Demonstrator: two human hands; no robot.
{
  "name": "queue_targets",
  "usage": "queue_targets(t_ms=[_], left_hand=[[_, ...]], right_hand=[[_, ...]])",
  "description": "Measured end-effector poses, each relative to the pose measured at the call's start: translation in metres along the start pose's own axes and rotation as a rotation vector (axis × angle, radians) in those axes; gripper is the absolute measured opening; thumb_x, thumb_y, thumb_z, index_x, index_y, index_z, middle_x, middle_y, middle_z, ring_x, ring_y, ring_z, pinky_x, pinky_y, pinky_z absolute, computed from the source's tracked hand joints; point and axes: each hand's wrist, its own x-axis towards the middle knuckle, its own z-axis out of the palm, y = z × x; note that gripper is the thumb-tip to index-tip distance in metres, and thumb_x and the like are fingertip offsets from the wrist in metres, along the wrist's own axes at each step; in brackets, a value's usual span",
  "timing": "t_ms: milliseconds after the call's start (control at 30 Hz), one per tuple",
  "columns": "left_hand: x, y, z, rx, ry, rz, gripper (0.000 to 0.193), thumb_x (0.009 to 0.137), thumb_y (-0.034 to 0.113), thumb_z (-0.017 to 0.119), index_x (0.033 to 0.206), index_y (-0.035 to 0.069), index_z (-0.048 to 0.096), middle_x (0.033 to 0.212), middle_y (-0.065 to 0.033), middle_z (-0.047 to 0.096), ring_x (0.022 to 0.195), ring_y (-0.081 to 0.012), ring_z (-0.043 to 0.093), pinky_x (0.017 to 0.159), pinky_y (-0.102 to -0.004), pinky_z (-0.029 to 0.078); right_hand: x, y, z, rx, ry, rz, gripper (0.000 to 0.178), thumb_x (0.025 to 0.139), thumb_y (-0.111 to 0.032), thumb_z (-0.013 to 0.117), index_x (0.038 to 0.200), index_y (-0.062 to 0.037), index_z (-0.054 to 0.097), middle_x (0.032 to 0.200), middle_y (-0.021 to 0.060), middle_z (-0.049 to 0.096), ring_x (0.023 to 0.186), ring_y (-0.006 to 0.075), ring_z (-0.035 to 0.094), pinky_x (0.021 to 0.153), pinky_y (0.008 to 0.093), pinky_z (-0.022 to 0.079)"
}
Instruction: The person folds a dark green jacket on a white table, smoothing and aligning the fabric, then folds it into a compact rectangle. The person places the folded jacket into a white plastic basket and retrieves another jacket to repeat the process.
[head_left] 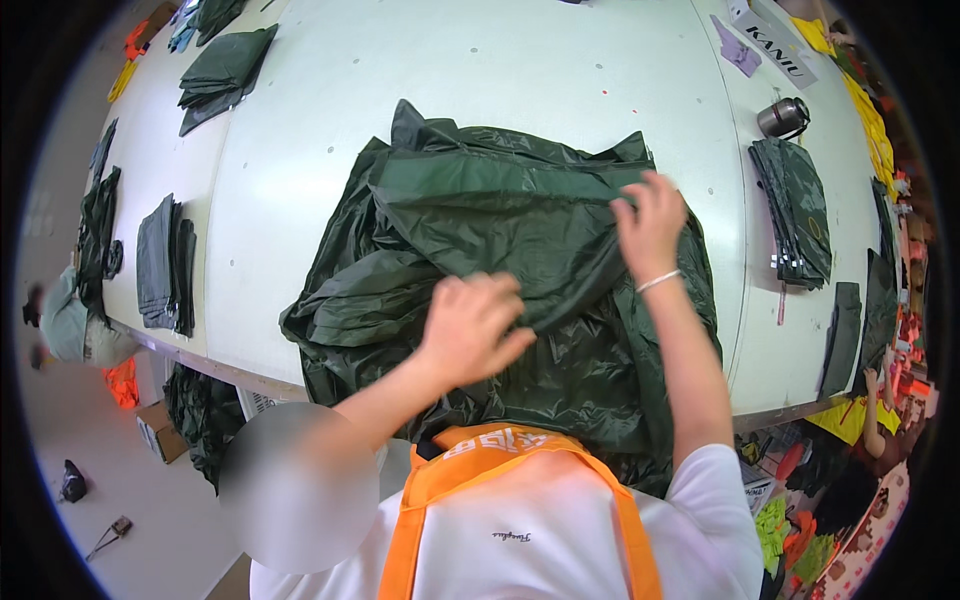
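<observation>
A large dark green garment (510, 205) of shiny, crinkled fabric, like rainwear, lies spread and partly folded on the white table (480, 60). Its near part hangs toward my body over the table's front edge. My left hand (475, 322) hovers over or lightly touches the middle of the cloth, thumb apart from the fingers, slightly smeared by motion. Near the garment's upper right corner is my right hand (650, 222), with bent, separated fingers over the fabric and a bracelet at the wrist. No cloth shows pinched in either hand.
Folded dark garments lie in stacks at the far left (225, 75), the left (165, 265) and the right (795, 210). A metal flask (784, 118) and a white box (775, 45) stand at the far right. Another person (80, 320) is beyond the table's left end.
</observation>
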Motion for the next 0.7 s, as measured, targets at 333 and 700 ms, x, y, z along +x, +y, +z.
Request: queue_targets(t_ms=[333, 700], left_hand=[[0.038, -0.167, 0.018, 0.480, -0.477, -0.633, 0.041, 0.079, 0.027, 0.066, 0.115, 0.009, 0.057, 0.108, -0.0085, 0.057, 0.102, -0.0277, 0.052, 0.098, -0.0455, 0.034], [0.146, -0.041, 0.124, 0.019, -0.055, -0.102, 0.026, 0.080, 0.014, 0.064, 0.104, 0.004, 0.063, 0.108, -0.0097, 0.061, 0.103, -0.0296, 0.056, 0.088, -0.0392, 0.044]], right_hand=[[-0.148, -0.131, 0.006, 0.231, -0.908, -0.111, 0.070, 0.087, -0.052, 0.051, 0.145, -0.0169, 0.032, 0.155, 0.0115, 0.009, 0.141, 0.0382, 0.002, 0.111, 0.0561, 0.008], [-0.134, 0.234, -0.119, 0.004, 0.191, 0.867, 0.022, 0.092, -0.016, 0.053, 0.100, 0.0001, 0.066, 0.104, 0.0145, 0.065, 0.093, 0.0244, 0.062, 0.082, 0.0311, 0.047]])
